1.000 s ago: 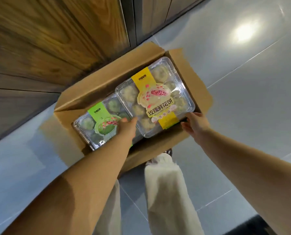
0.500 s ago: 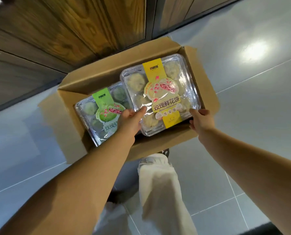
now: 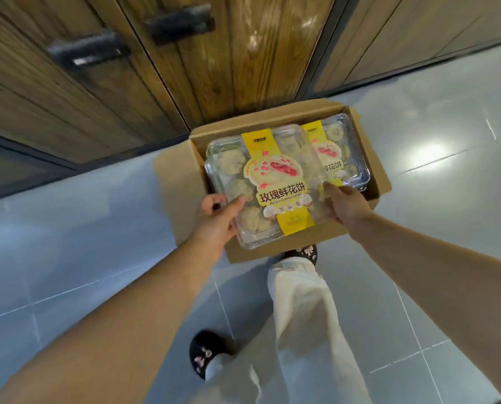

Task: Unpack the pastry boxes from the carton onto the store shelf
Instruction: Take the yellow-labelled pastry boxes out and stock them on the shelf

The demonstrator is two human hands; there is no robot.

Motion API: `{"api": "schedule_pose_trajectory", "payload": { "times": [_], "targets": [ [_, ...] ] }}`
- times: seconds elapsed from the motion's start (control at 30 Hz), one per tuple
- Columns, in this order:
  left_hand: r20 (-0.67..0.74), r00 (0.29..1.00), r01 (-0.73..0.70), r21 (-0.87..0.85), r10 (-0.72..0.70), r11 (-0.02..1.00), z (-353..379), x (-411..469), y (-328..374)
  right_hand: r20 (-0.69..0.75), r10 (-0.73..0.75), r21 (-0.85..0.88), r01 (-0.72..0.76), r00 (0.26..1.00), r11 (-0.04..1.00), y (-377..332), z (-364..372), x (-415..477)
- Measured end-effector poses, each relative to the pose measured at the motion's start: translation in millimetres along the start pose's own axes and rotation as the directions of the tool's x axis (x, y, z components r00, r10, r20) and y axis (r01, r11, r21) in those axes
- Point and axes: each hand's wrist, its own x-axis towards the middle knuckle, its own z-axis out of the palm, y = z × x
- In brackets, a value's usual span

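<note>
A clear plastic pastry box with a yellow label (image 3: pixel 272 185) hangs above the open brown carton (image 3: pixel 377 173) on the floor. My left hand (image 3: pixel 217 217) grips its left near corner, thumb on the lid. My right hand (image 3: pixel 345 204) grips its right near edge. A second yellow-label pastry box (image 3: pixel 341 150) lies in the carton's right half, partly covered by the lifted one. The green-label box is hidden from view.
Wooden cabinet doors (image 3: pixel 156 77) with black handles stand right behind the carton. Glossy grey floor tiles (image 3: pixel 447 243) surround it. My legs in pale trousers (image 3: pixel 298 330) and dark slippers stand just in front of the carton.
Both hands have raised the yellow-label box out of the carton, uncovering another yellow-label box beneath. The view has tilted up, so the cabinet doors now fill the top.
</note>
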Motion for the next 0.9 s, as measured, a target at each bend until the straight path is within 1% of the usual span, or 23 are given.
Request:
{"api": "schedule_pose_trajectory", "payload": {
  "times": [0.07,0.17,0.23,0.27,0.33,0.4,0.5,0.57,0.67,0.73,0.83,0.9],
  "targets": [
    [0.028,0.999,-0.04,0.025,0.039,0.999,-22,-29,20,0.022,-0.038,-0.032,0.039,0.999,0.999,-24,7,-39],
    [0.049,0.991,-0.126,0.043,0.123,0.991,-57,-86,67,0.008,-0.089,0.045,0.088,0.996,0.995,-70,13,-113],
    [0.058,0.975,-0.217,0.023,0.215,0.976,-80,-134,107,0.002,-0.154,0.069,0.154,0.988,0.986,-106,17,-173],
    [0.051,0.966,-0.257,0.035,0.255,0.966,-84,-149,119,-0.002,-0.177,0.064,0.177,0.984,0.982,-115,17,-188],
    [-0.009,0.928,-0.369,0.108,0.372,0.923,-103,-192,154,-0.016,-0.27,0.035,0.27,0.963,0.962,-146,17,-239],
    [-0.048,0.882,-0.46,0.134,0.469,0.878,-122,-239,192,-0.024,-0.385,0.003,0.386,0.922,0.923,-181,14,-290],
    [-0.092,0.836,-0.531,0.113,0.541,0.84,-143,-297,247,-0.036,-0.521,-0.025,0.521,0.853,0.853,-237,7,-356],
    [-0.108,0.808,-0.568,0.117,0.579,0.814,-150,-325,282,-0.046,-0.585,-0.036,0.584,0.81,0.811,-272,4,-387],
    [-0.124,0.739,-0.649,0.13,0.662,0.75,-160,-360,339,-0.061,-0.643,0.028,0.646,0.763,0.763,-326,0,-423],
    [-0.131,0.698,-0.694,0.124,0.704,0.71,-165,-377,375,-0.094,-0.68,0.043,0.686,0.727,0.727,-363,-3,-442],
    [-0.134,0.653,-0.734,0.131,0.745,0.667,-169,-386,424,-0.09,-0.742,0.021,0.746,0.665,0.666,-416,-5,-455],
    [-0.146,0.641,-0.741,0.141,0.754,0.657,-173,-384,454,-0.078,-0.766,0.029,0.77,0.638,0.638,-449,-3,-457]
  ]
}}
